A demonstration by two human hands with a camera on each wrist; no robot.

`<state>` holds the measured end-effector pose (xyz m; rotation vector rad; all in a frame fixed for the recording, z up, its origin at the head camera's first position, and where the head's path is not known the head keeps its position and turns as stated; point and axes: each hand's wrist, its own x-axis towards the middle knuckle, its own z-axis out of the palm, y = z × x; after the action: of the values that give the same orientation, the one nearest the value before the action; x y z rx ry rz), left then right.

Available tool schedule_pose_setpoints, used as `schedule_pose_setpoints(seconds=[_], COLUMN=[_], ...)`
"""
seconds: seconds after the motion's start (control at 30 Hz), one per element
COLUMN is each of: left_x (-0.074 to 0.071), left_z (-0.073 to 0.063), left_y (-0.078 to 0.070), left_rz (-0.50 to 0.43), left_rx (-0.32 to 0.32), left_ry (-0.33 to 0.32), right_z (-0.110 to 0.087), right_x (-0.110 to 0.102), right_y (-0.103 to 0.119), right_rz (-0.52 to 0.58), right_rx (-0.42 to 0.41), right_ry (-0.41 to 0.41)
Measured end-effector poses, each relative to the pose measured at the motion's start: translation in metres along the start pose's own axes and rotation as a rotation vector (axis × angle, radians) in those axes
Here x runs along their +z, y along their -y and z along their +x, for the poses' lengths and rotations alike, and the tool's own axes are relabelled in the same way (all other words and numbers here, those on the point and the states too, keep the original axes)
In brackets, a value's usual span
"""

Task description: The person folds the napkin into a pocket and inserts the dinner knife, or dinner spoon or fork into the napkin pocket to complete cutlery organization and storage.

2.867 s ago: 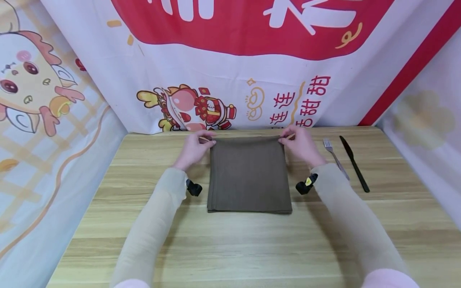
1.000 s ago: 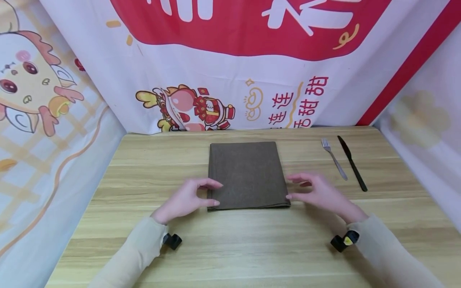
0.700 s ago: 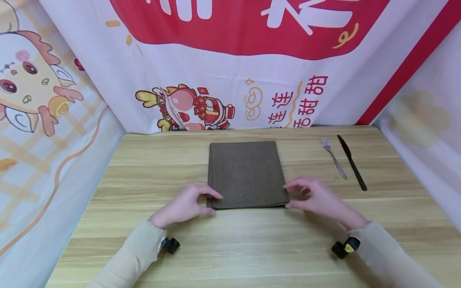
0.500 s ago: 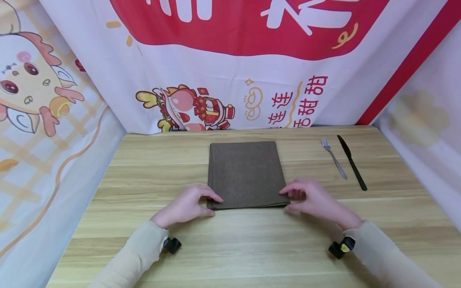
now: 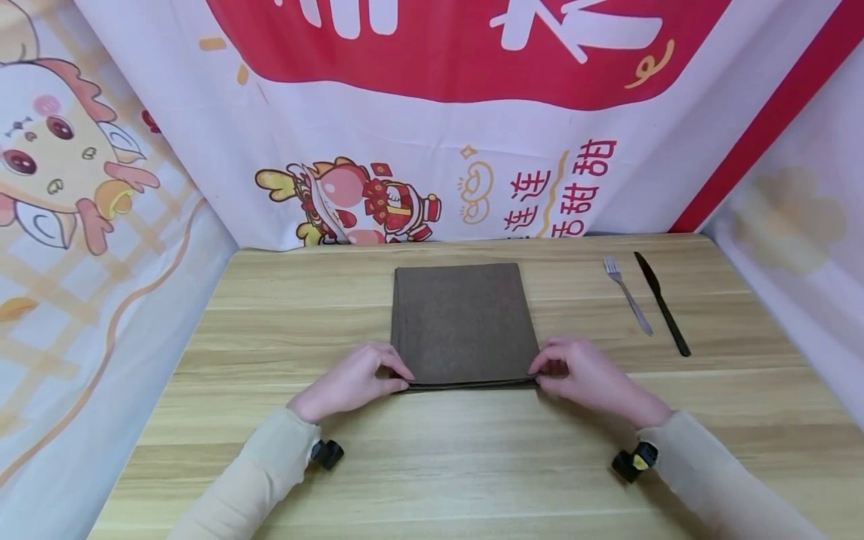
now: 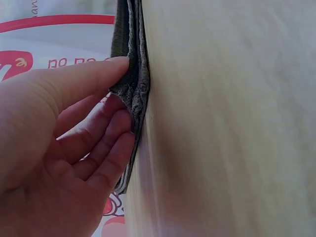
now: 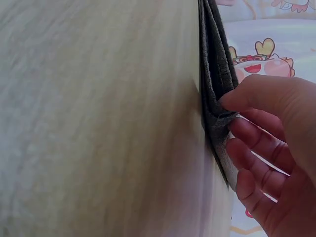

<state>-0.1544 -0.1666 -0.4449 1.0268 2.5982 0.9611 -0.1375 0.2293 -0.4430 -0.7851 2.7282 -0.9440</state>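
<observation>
A dark brown cloth napkin [image 5: 466,322], folded into a layered square, lies on the table in the head view. At its near left corner my left hand [image 5: 354,384] pinches the edge between thumb and fingers. My right hand [image 5: 590,379] pinches the near right corner in the same way. Between the two hands, the upper part of the near edge stands slightly raised above the layer under it. Both wrist views show the stacked cloth layers [image 6: 132,74] from the side, with the thumb [image 7: 242,96] on top at the right corner.
A fork [image 5: 628,295] and a black knife [image 5: 663,304] lie side by side to the right of the napkin. The wooden table [image 5: 445,465] ends at a printed cloth backdrop [image 5: 405,127] behind, with cloth hangings on both sides.
Both hands came from the napkin's far corners to its near corners. Their fingers have since closed on the near edge, which has risen a little.
</observation>
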Motion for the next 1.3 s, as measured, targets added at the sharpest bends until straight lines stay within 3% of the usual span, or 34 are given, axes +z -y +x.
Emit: schedule_pose_setpoints(seconds=[0.23, 0.47, 0.63, 0.77, 0.87, 1.03, 1.3], left_x=[-0.002, -0.006, -0.008, -0.008, -0.01, -0.019, -0.039], left_z=[0.001, -0.001, -0.002, -0.002, 0.0, 0.008, 0.032], left_y=[0.002, 0.003, 0.003, 0.006, 0.008, 0.012, 0.015], left_rz=[-0.065, -0.064, -0.113, -0.204, -0.254, -0.242, -0.257], left_rx=[0.015, -0.003, -0.032, -0.07, -0.094, -0.075, -0.099], left_ry=[-0.024, 0.045, 0.053, 0.05, 0.013, -0.083, -0.22], right_z=[0.001, -0.003, -0.005, -0.006, -0.006, -0.007, -0.006], right_x=[-0.004, -0.004, -0.003, -0.005, -0.009, -0.015, -0.018], right_y=[0.006, 0.002, -0.001, 0.0, 0.0, -0.001, -0.002], right_rz=[0.018, -0.031, 0.015, 0.059, 0.088, 0.123, 0.166], right_rx=[-0.019, -0.022, -0.04, 0.008, 0.071, 0.131, 0.188], right_ry=[-0.011, 0.085, 0.061, 0.041, 0.003, -0.074, -0.157])
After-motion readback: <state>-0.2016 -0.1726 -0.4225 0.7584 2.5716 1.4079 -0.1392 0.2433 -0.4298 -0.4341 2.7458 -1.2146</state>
